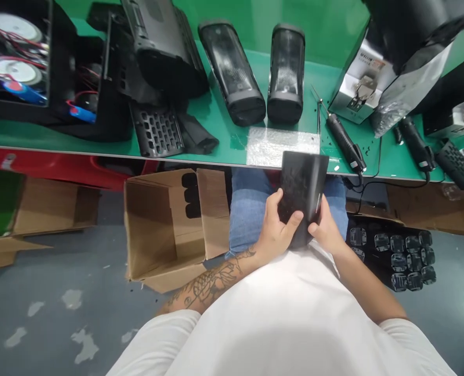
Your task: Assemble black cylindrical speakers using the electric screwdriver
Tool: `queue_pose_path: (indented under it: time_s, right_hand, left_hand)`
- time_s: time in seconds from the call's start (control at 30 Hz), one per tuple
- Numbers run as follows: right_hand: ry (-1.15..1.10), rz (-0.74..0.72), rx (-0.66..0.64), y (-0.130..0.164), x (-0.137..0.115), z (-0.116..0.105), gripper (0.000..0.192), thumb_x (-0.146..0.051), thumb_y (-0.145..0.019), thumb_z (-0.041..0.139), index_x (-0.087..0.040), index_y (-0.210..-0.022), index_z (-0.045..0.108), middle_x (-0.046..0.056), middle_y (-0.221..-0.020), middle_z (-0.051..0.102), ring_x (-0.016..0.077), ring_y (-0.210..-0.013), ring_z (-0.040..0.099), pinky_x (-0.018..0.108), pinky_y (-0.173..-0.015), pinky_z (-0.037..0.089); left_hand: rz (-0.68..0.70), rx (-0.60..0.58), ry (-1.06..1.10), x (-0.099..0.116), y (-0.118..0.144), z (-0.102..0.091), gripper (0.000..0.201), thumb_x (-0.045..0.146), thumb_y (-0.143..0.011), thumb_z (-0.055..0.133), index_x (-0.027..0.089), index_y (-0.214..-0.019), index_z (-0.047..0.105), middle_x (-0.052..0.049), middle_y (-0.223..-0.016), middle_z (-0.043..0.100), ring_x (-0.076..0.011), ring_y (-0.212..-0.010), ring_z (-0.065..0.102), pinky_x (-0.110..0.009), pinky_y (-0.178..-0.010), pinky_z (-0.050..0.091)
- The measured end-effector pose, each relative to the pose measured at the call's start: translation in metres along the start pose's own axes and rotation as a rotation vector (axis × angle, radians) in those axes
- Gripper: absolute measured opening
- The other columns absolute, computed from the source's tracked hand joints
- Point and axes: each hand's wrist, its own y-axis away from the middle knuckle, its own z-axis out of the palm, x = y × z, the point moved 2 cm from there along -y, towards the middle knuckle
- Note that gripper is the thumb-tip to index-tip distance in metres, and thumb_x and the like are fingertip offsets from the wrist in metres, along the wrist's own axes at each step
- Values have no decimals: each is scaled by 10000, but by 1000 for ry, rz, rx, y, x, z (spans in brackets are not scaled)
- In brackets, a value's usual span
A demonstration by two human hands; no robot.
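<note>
A smooth, glossy black oblong casing is held over the lap, its length pointing toward the bench.

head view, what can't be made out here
All in the head view:
Black case: its far side faces away from the camera, and the left hand and right hand cover parts of it.
Pale latched block, the one nearer the middle: some of its lettering is too small to read.
Wired black housing: cut off by the left edge.
</note>
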Motion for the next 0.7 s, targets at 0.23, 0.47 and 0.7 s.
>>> queue_pose_path:
  time_s: [0.23,0.47,0.7]
  right_hand:
    - [-76,94,31,8,28,8,996,-851,-788,868,-160,-1410,510,193,-1383,642,312,-1247,685,461,-1106,624]
    - [-5,32,-14,-3,26,13,979,-970,-770,769,-185,-1330,602,153,-1201,704,297,-1099,728,465,-1015,661]
    - [410,-68,-37,-41,-20,-37,1058,-968,-640,852,-169,-1312,680,161,-1221,687,319,-1158,684,472,-1081,621]
  left_hand:
    - [256,-77,-163,8,6,-23,400,424,-1147,487,286,-1516,556,-155,-1503,550,-285,-1428,591,-527,-1196,538]
    - [-151,-535,172,32,-44,-53,1125,433,-772,926,253,-1690,301,-173,-1685,489,-377,-1542,535,-565,-1277,486]
    - [61,-447,-140,45,-77,-81,1103,379,-725,924,289,-1672,366,-139,-1571,633,-375,-1402,673,-523,-1127,611]
